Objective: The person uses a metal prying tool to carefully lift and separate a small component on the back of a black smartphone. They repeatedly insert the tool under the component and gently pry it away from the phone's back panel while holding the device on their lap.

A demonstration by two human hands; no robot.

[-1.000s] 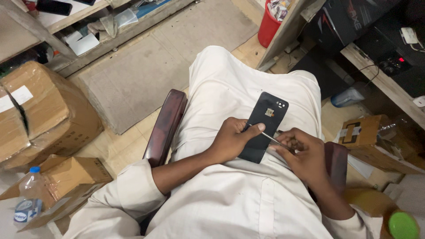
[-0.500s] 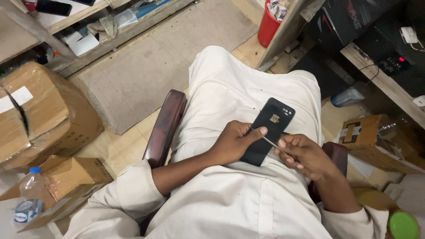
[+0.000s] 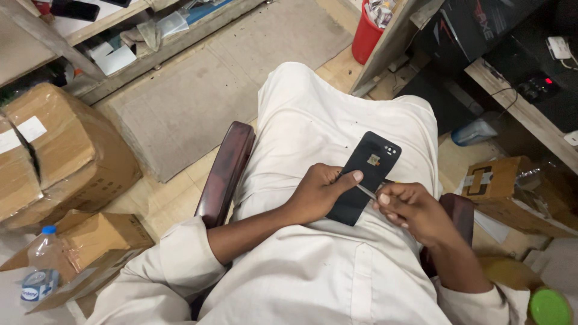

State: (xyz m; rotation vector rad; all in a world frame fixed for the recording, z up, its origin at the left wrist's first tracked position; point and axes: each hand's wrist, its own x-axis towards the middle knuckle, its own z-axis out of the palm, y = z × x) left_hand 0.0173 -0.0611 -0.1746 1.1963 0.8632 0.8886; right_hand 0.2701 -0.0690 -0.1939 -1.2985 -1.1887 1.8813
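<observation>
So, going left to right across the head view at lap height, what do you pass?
Plastic water bottle → cardboard box → chair armrest → left hand → black phone → right hand → small brown box.

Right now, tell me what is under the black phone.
Under the phone lies the white-clothed lap. The left hand grips its lower edge, and the right hand sets a thin tool against it. Its face-down side is hidden.

To your left you see taped cardboard boxes (image 3: pixel 54 150), a water bottle (image 3: pixel 41 268) and a grey floor mat (image 3: pixel 198 90); ahead stands a red bin (image 3: pixel 367 37).
</observation>
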